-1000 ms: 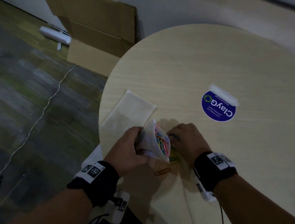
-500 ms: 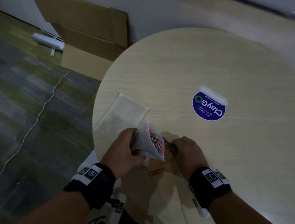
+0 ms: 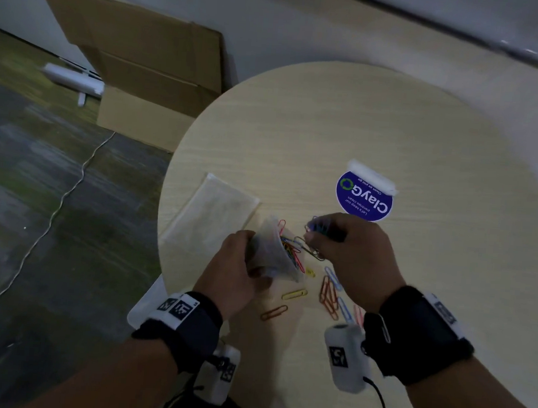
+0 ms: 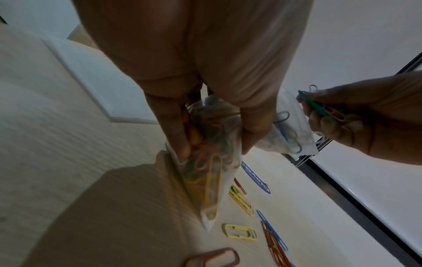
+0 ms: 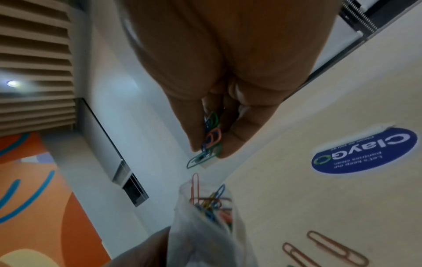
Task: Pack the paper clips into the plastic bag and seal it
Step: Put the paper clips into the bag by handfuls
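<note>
My left hand (image 3: 234,265) grips a small clear plastic bag (image 3: 273,255) above the round table, its mouth open toward the right and coloured paper clips inside. In the left wrist view the plastic bag (image 4: 210,162) hangs from my fingers, its lower corner almost at the tabletop. My right hand (image 3: 348,248) is lifted just right of the bag's mouth and pinches a bunch of clips (image 5: 211,139), green, orange and blue. Several loose paper clips (image 3: 328,297) lie on the table below both hands.
A flat stack of empty clear bags (image 3: 215,219) lies on the table (image 3: 331,128) left of the held bag. A blue round sticker (image 3: 363,200) sits further right. Folded cardboard (image 3: 151,53) leans against the wall, and a cable (image 3: 51,212) runs over the floor.
My right hand rose off the table with a bunch of clips and now hovers at the bag's mouth. Loose clips that it covered are now in sight. The bag stays in my left hand.
</note>
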Demonstrator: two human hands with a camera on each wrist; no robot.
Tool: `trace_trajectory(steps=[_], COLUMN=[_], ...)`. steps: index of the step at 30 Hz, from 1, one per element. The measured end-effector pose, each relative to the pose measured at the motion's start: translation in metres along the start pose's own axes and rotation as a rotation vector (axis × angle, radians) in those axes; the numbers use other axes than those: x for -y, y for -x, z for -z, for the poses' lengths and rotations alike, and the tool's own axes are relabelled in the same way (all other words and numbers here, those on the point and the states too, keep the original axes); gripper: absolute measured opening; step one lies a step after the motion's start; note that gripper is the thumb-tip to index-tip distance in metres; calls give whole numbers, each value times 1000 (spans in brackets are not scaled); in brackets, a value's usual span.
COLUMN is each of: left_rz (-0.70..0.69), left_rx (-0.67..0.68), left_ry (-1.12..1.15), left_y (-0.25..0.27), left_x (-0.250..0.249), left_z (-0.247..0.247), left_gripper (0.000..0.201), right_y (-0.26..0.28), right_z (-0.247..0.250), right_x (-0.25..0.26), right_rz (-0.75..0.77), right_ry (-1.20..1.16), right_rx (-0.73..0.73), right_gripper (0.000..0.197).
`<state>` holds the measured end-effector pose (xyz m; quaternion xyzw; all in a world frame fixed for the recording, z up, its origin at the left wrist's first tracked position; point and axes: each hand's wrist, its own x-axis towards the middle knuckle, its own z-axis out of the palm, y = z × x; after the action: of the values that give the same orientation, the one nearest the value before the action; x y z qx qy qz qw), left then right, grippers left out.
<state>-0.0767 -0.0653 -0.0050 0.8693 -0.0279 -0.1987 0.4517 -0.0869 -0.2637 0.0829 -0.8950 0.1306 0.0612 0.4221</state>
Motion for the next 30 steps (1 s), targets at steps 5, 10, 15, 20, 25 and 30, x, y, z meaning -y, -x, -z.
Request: trace_trajectory(steps=[5, 10, 15, 20, 25, 30], left_rz=[11, -2, 3, 16, 5, 13], left_rx=[3, 6, 5, 38, 44, 5], left_ry=[37, 78, 67, 50, 12, 32], left_y=[0, 0, -1, -1, 3, 9], left_x=[0, 5, 8, 8, 14, 28], left_z=[-1, 0, 1, 4, 13, 18], left_gripper=[60, 69, 68, 63, 60, 60], right_y=[-2, 12, 10, 8, 16, 51], right_z=[-27, -22, -14, -27, 2, -12], right_x=[4, 12, 7, 5, -35, -112], right_rz=[51, 159, 154, 334, 77, -300], right_ry=[111, 202, 200, 425, 128, 540], right_rx=[-1, 21, 7, 114, -68, 187], right_gripper=[15, 22, 21, 29, 24, 79])
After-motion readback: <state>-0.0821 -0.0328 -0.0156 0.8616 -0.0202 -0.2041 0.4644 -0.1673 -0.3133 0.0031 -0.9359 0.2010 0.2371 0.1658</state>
